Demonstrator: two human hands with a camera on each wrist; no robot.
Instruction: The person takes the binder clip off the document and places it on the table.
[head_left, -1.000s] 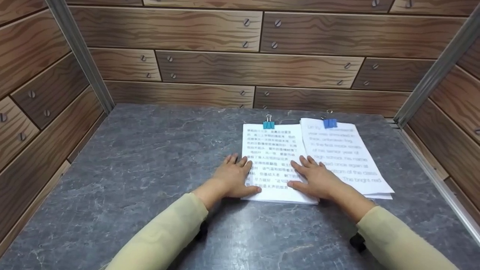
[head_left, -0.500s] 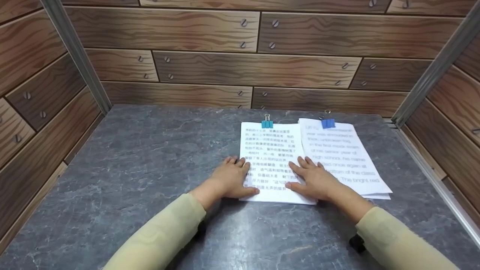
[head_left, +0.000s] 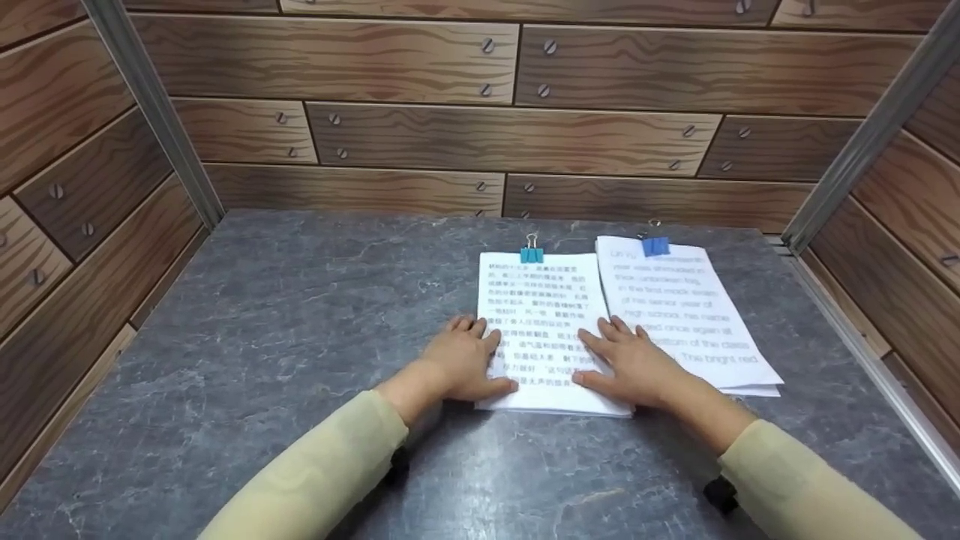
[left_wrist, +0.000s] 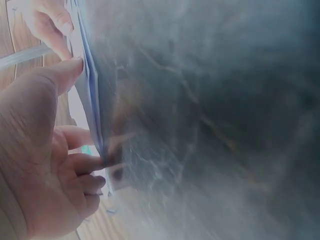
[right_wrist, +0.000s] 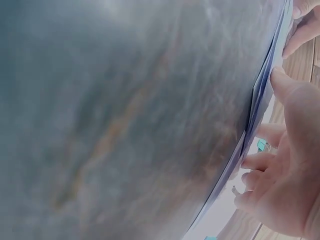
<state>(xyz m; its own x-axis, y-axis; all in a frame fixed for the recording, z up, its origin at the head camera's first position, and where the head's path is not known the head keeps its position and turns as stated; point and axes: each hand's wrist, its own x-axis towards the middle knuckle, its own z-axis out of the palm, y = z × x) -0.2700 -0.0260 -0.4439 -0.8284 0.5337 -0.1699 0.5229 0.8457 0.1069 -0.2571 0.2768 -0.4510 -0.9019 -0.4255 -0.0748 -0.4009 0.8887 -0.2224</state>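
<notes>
A stack of white pages (head_left: 536, 300) printed with Chinese text lies on the table, with a teal binder clip (head_left: 532, 256) on its top edge. My left hand (head_left: 459, 366) lies along its left side, thumb on the lower page. Opposite it, my right hand (head_left: 634, 364) touches the right side, its thumb also on the page and its fingers spread. In the left wrist view, the fingertips meet the stack's edge. A second stack (head_left: 675, 300), in English, lies slightly tilted to the right under a blue binder clip (head_left: 655, 246); my right hand covers part of it.
The dark marbled tabletop (head_left: 300, 322) extends left of the pages and in front of them. Wood-patterned panels (head_left: 420, 60) stand at the back and both sides, with metal posts (head_left: 154, 112) at the corners. A metal rail (head_left: 877, 360) runs along the right edge.
Over the last half second the Chinese-text stack has slid slightly toward me with its teal clip. Both hands stay at its sides. The English stack keeps its place.
</notes>
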